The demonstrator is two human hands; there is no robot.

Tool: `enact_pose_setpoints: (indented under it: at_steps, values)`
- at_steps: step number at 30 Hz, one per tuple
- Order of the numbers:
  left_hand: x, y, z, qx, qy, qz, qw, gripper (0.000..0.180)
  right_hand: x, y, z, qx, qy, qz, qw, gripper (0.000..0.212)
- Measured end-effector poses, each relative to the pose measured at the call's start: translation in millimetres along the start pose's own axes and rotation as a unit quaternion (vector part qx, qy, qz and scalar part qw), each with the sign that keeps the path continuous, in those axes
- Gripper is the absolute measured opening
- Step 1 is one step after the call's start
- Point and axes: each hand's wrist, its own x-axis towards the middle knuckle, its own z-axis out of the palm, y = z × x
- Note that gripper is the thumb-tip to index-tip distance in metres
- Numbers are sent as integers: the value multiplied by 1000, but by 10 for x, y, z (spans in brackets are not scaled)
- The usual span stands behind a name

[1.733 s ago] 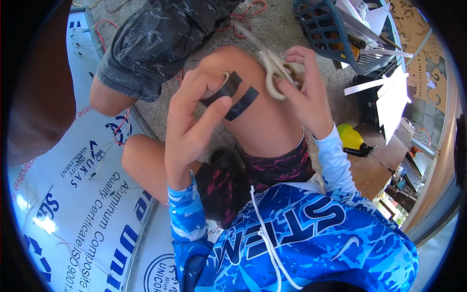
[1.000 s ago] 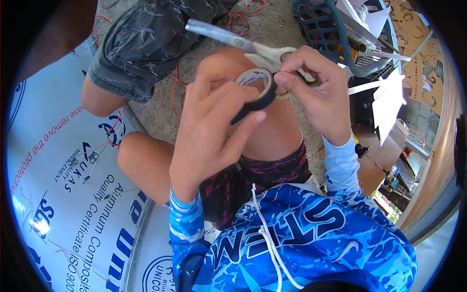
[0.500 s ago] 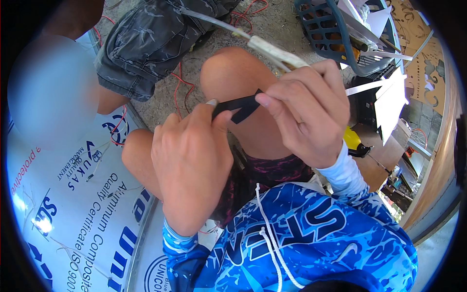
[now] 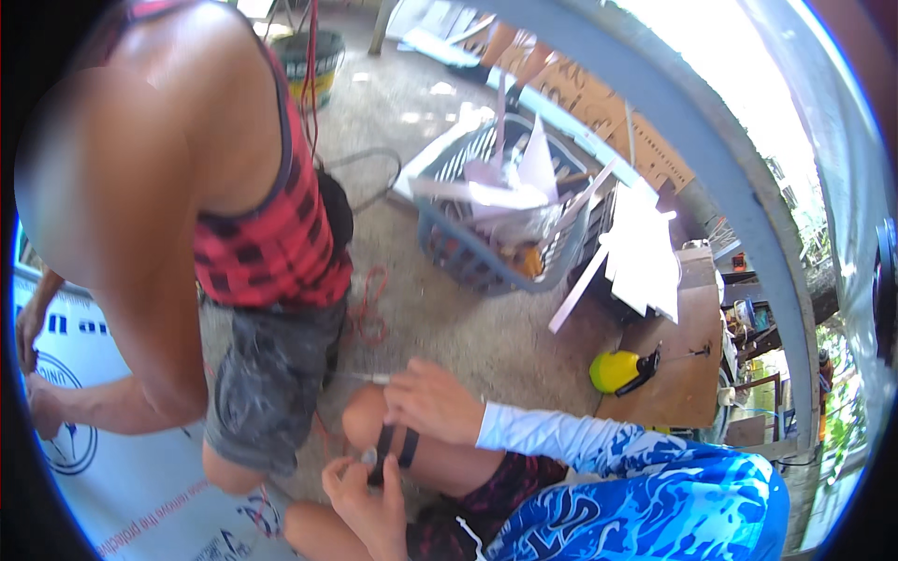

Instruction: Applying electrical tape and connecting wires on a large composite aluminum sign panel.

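Over my bent knees, my right hand (image 4: 435, 402) is closed, its fingertips pinching the upper end of a black tape strip (image 4: 409, 447). A thin pale cable with a white end (image 4: 376, 378) sticks out to the left from the same hand. Just below, my left hand (image 4: 365, 512) has thumb and fingers closed on the lower part of the strip. The black strip appears folded into two lengths between the hands. Motion blur hides the finer detail at the fingertips.
A co-worker in a checked sleeveless shirt (image 4: 271, 252) kneels close on the left, one hand by a white printed panel (image 4: 140, 477). Ahead stands a grey-blue basket (image 4: 468, 260) of offcuts. A yellow spray bottle (image 4: 613, 372) sits at right, and red wire (image 4: 369, 313) lies on the floor.
My view has swung up and to the right, so the co-worker, basket and spray bottle show more fully. Both hands now appear lower and farther off, still on the black strip.
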Motion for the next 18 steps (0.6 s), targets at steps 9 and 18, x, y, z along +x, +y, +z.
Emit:
enact_pose_setpoints:
  at_steps: [9,18]
  values:
    - [101,-208,62,-147,-57,93,983,14,-9,328,21,114,-101,173,973,67]
    - [-78,-357,-123,92,-133,-4,987,31,-76,288,12,188,-87,227,952,69]
